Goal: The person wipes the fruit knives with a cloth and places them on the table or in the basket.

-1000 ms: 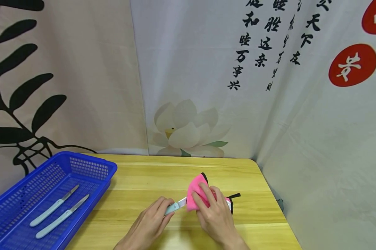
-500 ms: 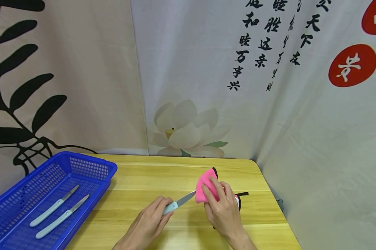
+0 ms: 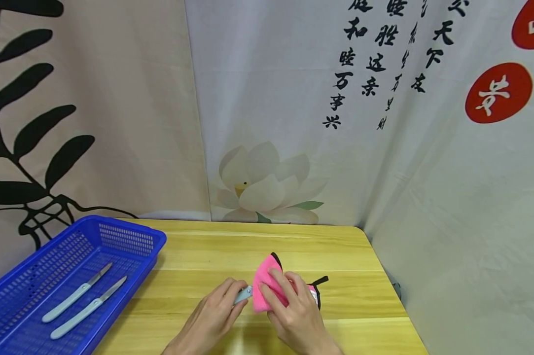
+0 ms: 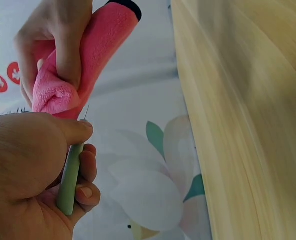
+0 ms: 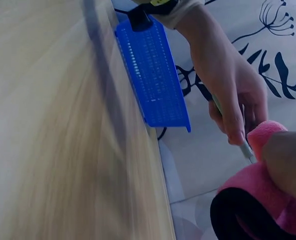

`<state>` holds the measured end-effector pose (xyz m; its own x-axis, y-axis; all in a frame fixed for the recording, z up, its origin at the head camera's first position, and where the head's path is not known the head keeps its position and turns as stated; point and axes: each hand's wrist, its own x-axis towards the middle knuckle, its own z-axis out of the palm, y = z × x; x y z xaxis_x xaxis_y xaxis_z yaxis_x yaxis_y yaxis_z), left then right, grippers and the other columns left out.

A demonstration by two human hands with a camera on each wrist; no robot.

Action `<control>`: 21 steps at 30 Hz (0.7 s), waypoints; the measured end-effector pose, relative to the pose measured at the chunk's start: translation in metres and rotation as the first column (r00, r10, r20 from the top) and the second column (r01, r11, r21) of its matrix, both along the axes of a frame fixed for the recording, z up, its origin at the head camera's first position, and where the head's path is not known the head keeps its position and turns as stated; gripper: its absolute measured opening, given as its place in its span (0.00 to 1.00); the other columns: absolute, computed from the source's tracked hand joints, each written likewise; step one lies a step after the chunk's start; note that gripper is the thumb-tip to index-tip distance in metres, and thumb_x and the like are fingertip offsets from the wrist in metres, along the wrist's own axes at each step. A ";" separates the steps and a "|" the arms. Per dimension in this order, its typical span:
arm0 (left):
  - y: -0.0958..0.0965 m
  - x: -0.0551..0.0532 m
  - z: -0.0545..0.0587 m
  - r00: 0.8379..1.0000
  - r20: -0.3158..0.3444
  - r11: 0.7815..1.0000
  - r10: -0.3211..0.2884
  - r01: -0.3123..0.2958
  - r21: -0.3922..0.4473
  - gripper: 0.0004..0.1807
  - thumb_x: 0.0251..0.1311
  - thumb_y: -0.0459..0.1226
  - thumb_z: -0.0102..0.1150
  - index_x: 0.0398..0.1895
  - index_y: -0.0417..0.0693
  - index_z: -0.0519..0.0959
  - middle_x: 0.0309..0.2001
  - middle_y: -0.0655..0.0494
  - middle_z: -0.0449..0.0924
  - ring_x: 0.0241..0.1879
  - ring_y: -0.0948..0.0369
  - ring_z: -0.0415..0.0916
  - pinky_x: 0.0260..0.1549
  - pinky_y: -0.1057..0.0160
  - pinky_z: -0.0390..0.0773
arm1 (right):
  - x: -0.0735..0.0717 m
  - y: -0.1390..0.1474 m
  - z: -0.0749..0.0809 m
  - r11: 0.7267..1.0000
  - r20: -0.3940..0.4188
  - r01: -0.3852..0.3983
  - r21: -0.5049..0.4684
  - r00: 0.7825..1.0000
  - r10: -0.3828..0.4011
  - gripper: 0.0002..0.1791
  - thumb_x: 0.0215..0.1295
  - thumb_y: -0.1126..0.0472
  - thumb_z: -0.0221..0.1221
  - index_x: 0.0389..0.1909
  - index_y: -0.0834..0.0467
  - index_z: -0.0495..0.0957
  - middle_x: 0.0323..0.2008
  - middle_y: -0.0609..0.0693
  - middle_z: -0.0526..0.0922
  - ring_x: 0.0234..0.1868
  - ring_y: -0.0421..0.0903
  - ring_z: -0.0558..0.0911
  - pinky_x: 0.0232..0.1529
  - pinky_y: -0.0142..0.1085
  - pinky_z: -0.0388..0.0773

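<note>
My left hand (image 3: 209,313) grips the pale blue-green handle of a small folding-style knife (image 3: 243,295) above the table. Folded round its blade is a pink fleecy cloth (image 3: 262,286) with black edging, which my right hand (image 3: 297,315) pinches between thumb and fingers. The cloth lies right up against the handle, so the blade is almost wholly hidden in the head view. In the left wrist view, a thin sliver of blade shows between my left thumb and the cloth (image 4: 105,45). A black loop hangs from the cloth's right end.
A blue plastic basket (image 3: 149,241) stands at the left of the wooden table (image 3: 360,256). Inside it lie two similar knives, one (image 3: 76,296) beside the other (image 3: 89,308), blades pointing away. A printed curtain (image 3: 284,98) hangs behind the table.
The right hand with the cloth first slid right along the blade to its tip, baring the blade, then came back left to the handle. The left hand with the knife stayed nearly still.
</note>
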<state>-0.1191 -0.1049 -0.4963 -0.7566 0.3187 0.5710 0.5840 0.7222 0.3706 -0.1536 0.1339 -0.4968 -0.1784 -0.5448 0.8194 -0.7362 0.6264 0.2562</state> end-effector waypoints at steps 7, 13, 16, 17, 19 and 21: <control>0.002 0.001 0.002 1.000 0.030 1.000 0.006 -0.006 -0.028 0.16 0.73 0.32 0.75 0.59 0.47 0.84 0.46 0.62 0.83 0.40 0.76 0.76 0.38 0.73 0.87 | 0.005 -0.006 -0.003 0.999 0.040 0.019 0.044 0.999 -0.021 0.22 0.83 0.58 0.46 0.59 0.51 0.90 0.66 0.58 0.86 0.54 0.57 0.81 0.49 0.44 0.89; 0.002 0.002 0.002 1.000 0.010 1.000 -0.007 0.007 -0.026 0.16 0.72 0.32 0.76 0.59 0.47 0.83 0.45 0.62 0.82 0.39 0.75 0.73 0.37 0.73 0.86 | 0.006 -0.005 -0.002 0.997 0.057 0.056 0.059 0.997 -0.059 0.23 0.84 0.57 0.45 0.59 0.51 0.89 0.67 0.58 0.85 0.54 0.58 0.82 0.49 0.46 0.90; 0.001 0.003 0.002 1.000 0.025 1.000 -0.012 0.012 -0.024 0.15 0.74 0.33 0.75 0.59 0.49 0.83 0.46 0.63 0.82 0.39 0.76 0.72 0.36 0.74 0.86 | 0.005 -0.004 -0.001 0.996 0.058 0.070 0.060 0.996 -0.074 0.23 0.85 0.56 0.44 0.58 0.51 0.90 0.67 0.58 0.86 0.54 0.58 0.82 0.49 0.46 0.90; 0.001 0.003 0.003 0.999 0.029 1.000 -0.013 0.013 -0.024 0.15 0.74 0.33 0.74 0.59 0.49 0.83 0.46 0.63 0.82 0.39 0.76 0.72 0.36 0.74 0.86 | 0.005 -0.003 -0.001 0.995 0.059 0.074 0.060 0.995 -0.078 0.24 0.86 0.56 0.44 0.58 0.51 0.90 0.67 0.58 0.85 0.55 0.58 0.82 0.49 0.47 0.90; 0.001 0.002 0.003 1.000 0.025 1.000 -0.015 0.016 -0.025 0.14 0.75 0.33 0.73 0.58 0.48 0.83 0.46 0.63 0.82 0.39 0.75 0.72 0.36 0.74 0.85 | 0.004 -0.001 -0.001 0.995 0.059 0.079 0.057 0.995 -0.082 0.24 0.87 0.56 0.44 0.58 0.51 0.90 0.67 0.58 0.86 0.55 0.59 0.82 0.50 0.47 0.90; 0.000 0.002 0.003 1.000 0.022 0.999 -0.017 0.018 -0.030 0.13 0.75 0.33 0.73 0.58 0.48 0.83 0.46 0.62 0.82 0.39 0.76 0.72 0.35 0.74 0.85 | 0.002 0.000 0.000 0.995 0.058 0.081 0.052 0.995 -0.084 0.23 0.86 0.56 0.44 0.57 0.51 0.90 0.67 0.58 0.86 0.55 0.59 0.82 0.50 0.48 0.90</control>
<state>-0.1166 -0.1047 -0.4934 -0.7631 0.3488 0.5441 0.5884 0.7232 0.3617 -0.1511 0.1340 -0.4969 -0.2721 -0.5658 0.7783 -0.6974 0.6732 0.2456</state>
